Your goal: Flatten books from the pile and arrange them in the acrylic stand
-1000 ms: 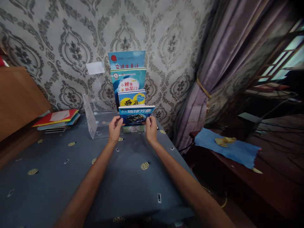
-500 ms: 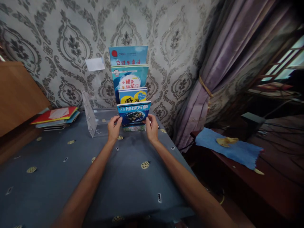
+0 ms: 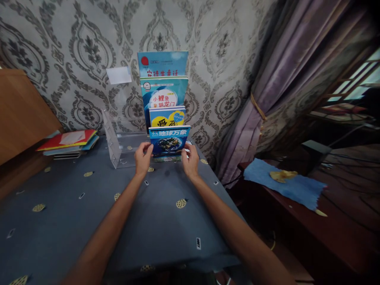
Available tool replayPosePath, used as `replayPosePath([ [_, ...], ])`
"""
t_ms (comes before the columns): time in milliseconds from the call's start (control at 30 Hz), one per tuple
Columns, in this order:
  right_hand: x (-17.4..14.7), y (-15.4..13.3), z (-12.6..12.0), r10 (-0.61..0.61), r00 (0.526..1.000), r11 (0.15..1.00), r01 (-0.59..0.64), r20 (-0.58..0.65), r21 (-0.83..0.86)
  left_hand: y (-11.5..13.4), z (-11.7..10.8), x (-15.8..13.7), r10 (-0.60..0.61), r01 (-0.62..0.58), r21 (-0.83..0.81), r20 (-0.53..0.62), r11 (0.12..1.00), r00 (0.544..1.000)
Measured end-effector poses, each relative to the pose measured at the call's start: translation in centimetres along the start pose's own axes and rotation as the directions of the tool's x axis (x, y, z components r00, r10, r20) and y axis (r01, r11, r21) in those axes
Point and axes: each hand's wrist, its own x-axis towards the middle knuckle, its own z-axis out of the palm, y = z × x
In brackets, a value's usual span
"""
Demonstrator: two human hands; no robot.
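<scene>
A blue book (image 3: 169, 143) with an earth picture and Chinese characters on its cover stands at the front of a clear acrylic book rack (image 3: 112, 140). My left hand (image 3: 143, 160) is closed at its left edge, thumb in front. At its lower right edge my right hand (image 3: 190, 160) has its fingers curled, with thumb and forefinger by the cover. Behind it, rising in steps, are a yellow-and-blue book (image 3: 166, 118), a teal book (image 3: 164, 92) and a tall light-blue book (image 3: 163, 64). A greenish strip (image 3: 168, 159) shows below the front book.
The rack stands on a table with a grey-blue pineapple-print cloth (image 3: 160, 229), against a patterned wall. A stack of books and folders (image 3: 71, 140) lies at the left near a wooden panel (image 3: 26, 111). Right of the table are a purple curtain (image 3: 246, 126) and a blue cloth (image 3: 282, 182) on dark-red furniture.
The front book sits very slightly lower against the rack, with both hands still at its edges. The view has shifted a little.
</scene>
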Motion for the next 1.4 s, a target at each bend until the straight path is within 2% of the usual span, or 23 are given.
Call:
replayPosePath([
  [267, -0.4, 0.7, 0.0, 0.005, 1.000, 1.000, -0.004, 0.022, -0.023, -0.8, -0.2, -0.1, -0.018, 0.017, 0.062, 0.011, 0.998, 1.000],
  [400, -0.5, 1.0, 0.2, -0.001, 0.999, 0.999, 0.002, 0.034, -0.043, -1.6, -0.4, -0.1, -0.002, -0.002, 0.157, 0.026, 0.988, 1.000],
  [700, -0.9, 1.8, 0.4, -0.037, 0.999, 0.981, 0.043, 0.036, -0.189, -1.9, -0.6, -0.3, 0.034, -0.042, 0.257, 0.035, 0.966, 0.999],
  [933, -1.3, 2.7, 0.6, -0.031, 0.999, 0.955, 0.038, 0.027, -0.294, -1.8, -0.5, -0.8, 0.093, -0.123, 0.353, 0.101, 0.928, 0.991],
  [1133, -1.3, 2.8, 0.5, -0.032, 0.999, 0.960, 0.041, 0.036, -0.276, -2.0, -0.4, -0.9, 0.139, -0.185, 0.445, 0.133, 0.876, 0.981],
  [1400, -1.2, 2.4, 0.4, -0.030, 0.996, 0.971, 0.048, 0.080, -0.236, -2.7, 0.5, -2.1, 0.105, -0.175, 0.455, 0.175, 0.873, 0.979],
])
